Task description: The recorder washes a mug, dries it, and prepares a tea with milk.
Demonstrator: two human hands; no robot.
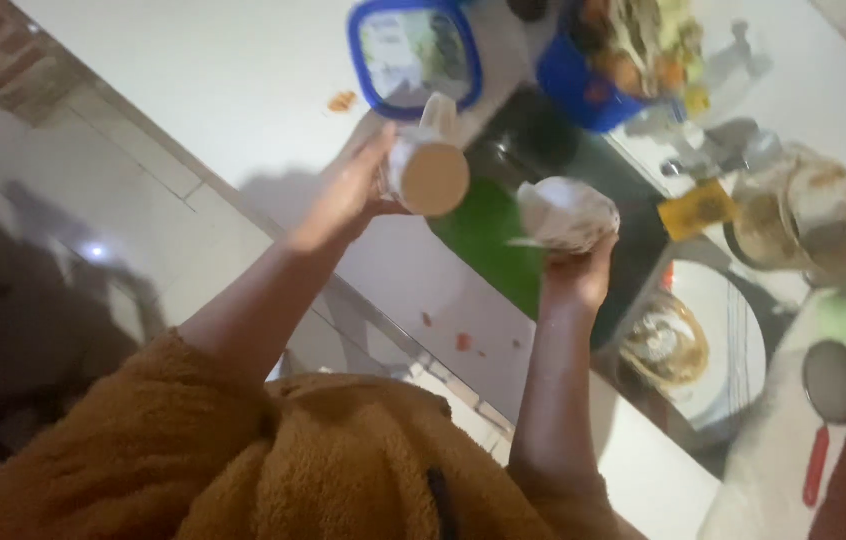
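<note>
My left hand (348,190) grips a white mug (426,165) tipped on its side, its tan round bottom facing the camera. My right hand (576,270) holds a crumpled white cloth or sponge (568,213) just right of the mug, a small gap between them. Both are held above a white counter edge and a green board (488,240) beside the dark sink (583,180).
A blue-rimmed tub (415,52) and a blue bowl of scraps (593,70) stand behind. Dirty plates (713,350), a glass jar (793,215), a yellow sponge (698,208), a tap (713,150) and a red-handled strainer (828,400) lie right. Tiled floor (63,200) is left.
</note>
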